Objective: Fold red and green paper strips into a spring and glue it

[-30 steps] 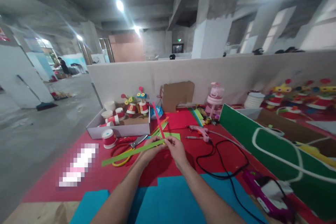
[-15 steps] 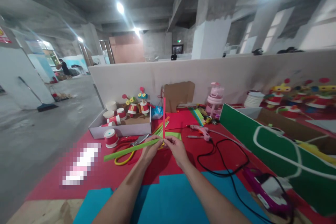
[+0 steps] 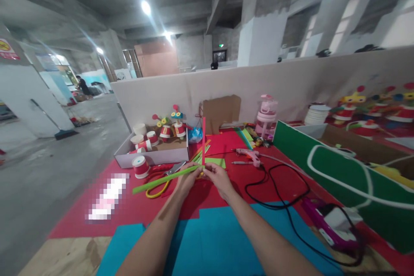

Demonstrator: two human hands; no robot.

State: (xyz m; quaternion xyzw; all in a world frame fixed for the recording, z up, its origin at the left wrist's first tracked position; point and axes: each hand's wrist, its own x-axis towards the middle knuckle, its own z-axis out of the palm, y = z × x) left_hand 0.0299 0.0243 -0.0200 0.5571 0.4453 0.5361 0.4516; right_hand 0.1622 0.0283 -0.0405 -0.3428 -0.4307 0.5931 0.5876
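Note:
My left hand (image 3: 187,178) pinches one end of a long green paper strip (image 3: 158,181) that runs out to the left over the table. My right hand (image 3: 218,177) pinches the lower end of a red paper strip (image 3: 203,140) that stands upright where the two strips meet. Both hands are closed around that joint, close together above the red sheet (image 3: 207,194). Yellow-handled scissors (image 3: 161,177) lie just left of my left hand.
A white box (image 3: 152,153) with red paper cups and small figures stands behind the scissors. A pink glue gun (image 3: 247,154) with a black cable (image 3: 274,187) lies to the right. A green board (image 3: 339,181), a pink bottle (image 3: 267,116) and blue sheets (image 3: 213,241) surround the work spot.
The red strip swung from leaning left to standing upright. Both hands stayed pinched at the joint, and the view shifted slightly.

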